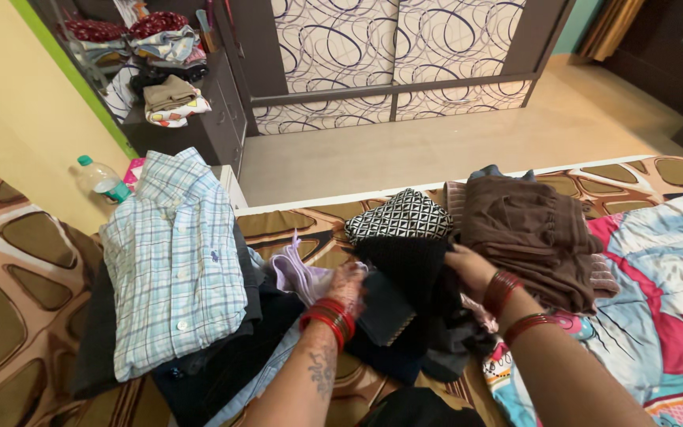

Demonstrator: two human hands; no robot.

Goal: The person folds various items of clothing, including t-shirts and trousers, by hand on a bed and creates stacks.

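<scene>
My left hand rests on a pale lilac cloth beside a dark folded garment; its fingers are blurred. My right hand grips the edge of a black garment that lies under a black-and-white patterned cloth. Both wrists carry red bangles. A folded light blue checked shirt sits on a stack of dark clothes at the left. A pile of folded brown clothes lies just right of my right hand.
The clothes lie on a bed with a brown patterned cover and a bright printed sheet. A plastic bottle stands at the far left. A dark shelf with clothes and a patterned wardrobe stand beyond the floor.
</scene>
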